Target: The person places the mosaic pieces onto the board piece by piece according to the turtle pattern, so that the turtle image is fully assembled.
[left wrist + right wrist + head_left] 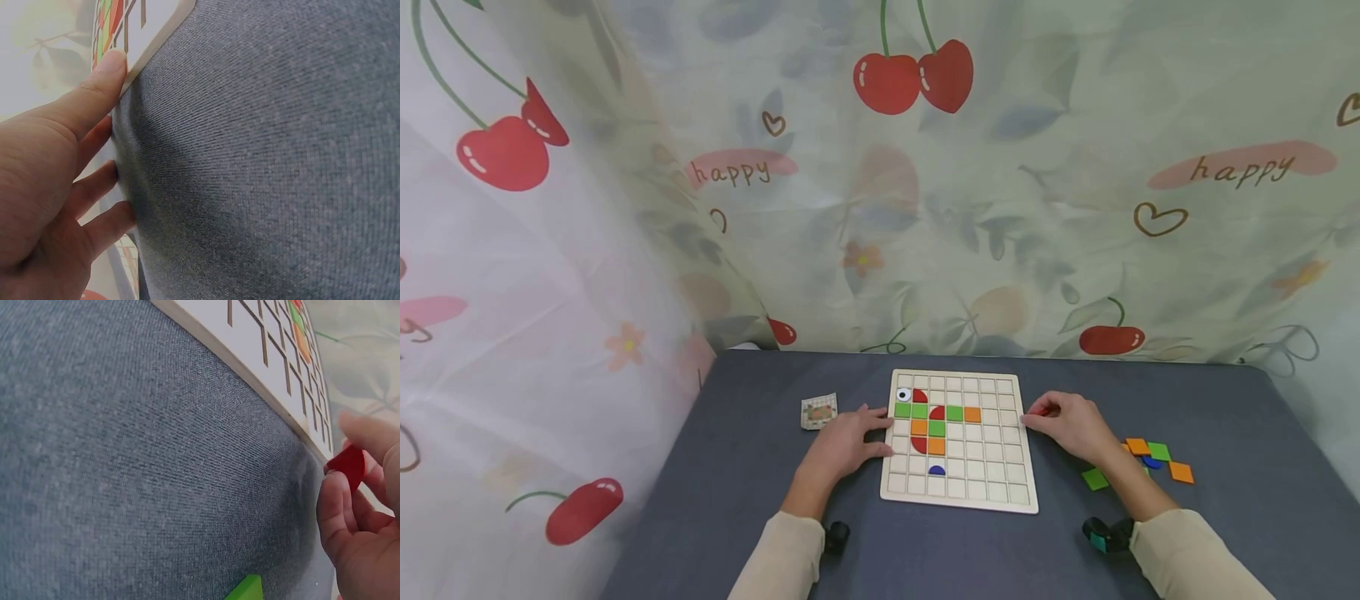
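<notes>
Two-handed at the table [970, 550], pinching a red piece [351, 465] between the curled fingers and thumb of the right hand [1067, 425] just beside the right edge of a white grid board [992, 454], and touching its left edge with the left hand [848, 443], spread loosely and gripping nothing. Showing coloured pieces [919, 410] on the board between the hands, with loose tiles [1181, 472] around the right wrist and a small picture card [818, 412] just outside the left hand. Beyond both hands, hung with a cherry-printed curtain [925, 208].
</notes>
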Demonstrator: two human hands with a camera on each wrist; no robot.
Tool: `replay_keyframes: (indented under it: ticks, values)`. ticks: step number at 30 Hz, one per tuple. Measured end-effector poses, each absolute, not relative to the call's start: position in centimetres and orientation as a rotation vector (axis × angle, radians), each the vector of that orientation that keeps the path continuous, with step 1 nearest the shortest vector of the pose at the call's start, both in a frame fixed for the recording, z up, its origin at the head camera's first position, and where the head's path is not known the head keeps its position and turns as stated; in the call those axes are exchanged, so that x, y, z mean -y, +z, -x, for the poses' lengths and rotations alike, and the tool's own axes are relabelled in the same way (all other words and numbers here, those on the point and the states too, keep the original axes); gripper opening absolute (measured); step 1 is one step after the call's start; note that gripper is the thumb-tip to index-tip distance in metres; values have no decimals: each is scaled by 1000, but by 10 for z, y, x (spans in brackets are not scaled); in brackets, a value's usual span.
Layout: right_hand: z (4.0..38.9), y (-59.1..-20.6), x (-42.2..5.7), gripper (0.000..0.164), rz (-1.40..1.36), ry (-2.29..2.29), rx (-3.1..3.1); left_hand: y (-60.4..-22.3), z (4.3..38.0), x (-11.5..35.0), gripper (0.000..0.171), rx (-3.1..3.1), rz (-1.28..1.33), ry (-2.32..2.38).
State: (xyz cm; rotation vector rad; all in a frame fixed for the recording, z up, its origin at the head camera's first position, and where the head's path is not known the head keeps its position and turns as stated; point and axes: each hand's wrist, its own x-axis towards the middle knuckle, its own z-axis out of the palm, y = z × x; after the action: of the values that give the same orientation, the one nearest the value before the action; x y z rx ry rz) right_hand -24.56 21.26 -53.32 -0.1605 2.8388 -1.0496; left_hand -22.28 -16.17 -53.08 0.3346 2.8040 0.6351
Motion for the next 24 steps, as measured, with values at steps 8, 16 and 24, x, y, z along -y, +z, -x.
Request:
replay_keyframes:
  ticks: [8, 16, 24]
  values:
    - [250, -538, -210, 26, 174, -1041, -2881, -531, 224, 162, 57, -2802, -340, 635]
    - [254, -537, -203, 43, 145, -1047, -2897, -532, 224, 162, 58, -2808, -344, 629]
    - [256, -539, -190, 49, 357, -1085, -2845, -531, 223, 162, 58, -2810, -344, 644]
